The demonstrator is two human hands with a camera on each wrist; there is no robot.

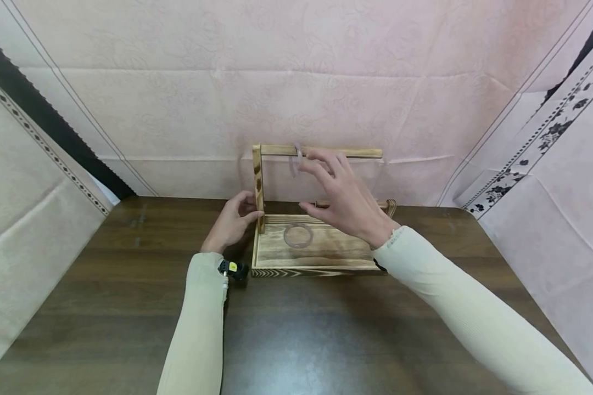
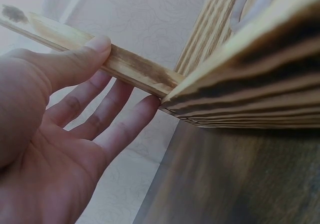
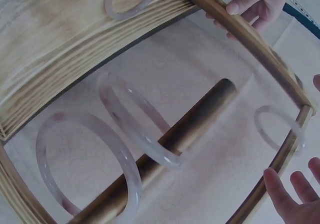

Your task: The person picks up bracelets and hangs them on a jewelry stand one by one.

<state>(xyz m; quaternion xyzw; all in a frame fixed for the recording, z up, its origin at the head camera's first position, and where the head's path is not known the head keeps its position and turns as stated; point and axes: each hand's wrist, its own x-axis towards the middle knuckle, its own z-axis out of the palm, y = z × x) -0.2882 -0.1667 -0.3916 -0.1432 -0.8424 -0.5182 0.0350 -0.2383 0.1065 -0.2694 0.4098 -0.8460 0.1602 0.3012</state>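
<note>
My left hand (image 1: 231, 222) grips the left upright post (image 1: 259, 181) of a wooden bangle stand, thumb on one side and fingers on the other. A pale, translucent bangle (image 1: 298, 152) hangs on the upper bar (image 1: 346, 153). My right hand (image 1: 348, 197) is beside that bangle, fingers loosely bent and spread. One fingertip (image 3: 270, 176) is right at the bar, with the bangle a little apart from it. Two more bangles, a nearer one (image 3: 42, 159) and a farther one (image 3: 120, 124), hang on the lower rod (image 3: 200, 114). Another bangle (image 1: 285, 236) lies flat on the stand's tray (image 1: 346, 241).
The stand sits on a dark wooden table (image 1: 296, 329), close to its back edge. Behind it hangs a pale pink cloth (image 1: 296, 109). Patterned cloths rise at the left (image 1: 29, 164) and right (image 1: 548, 219). My right hand partly covers the lower rod in the head view.
</note>
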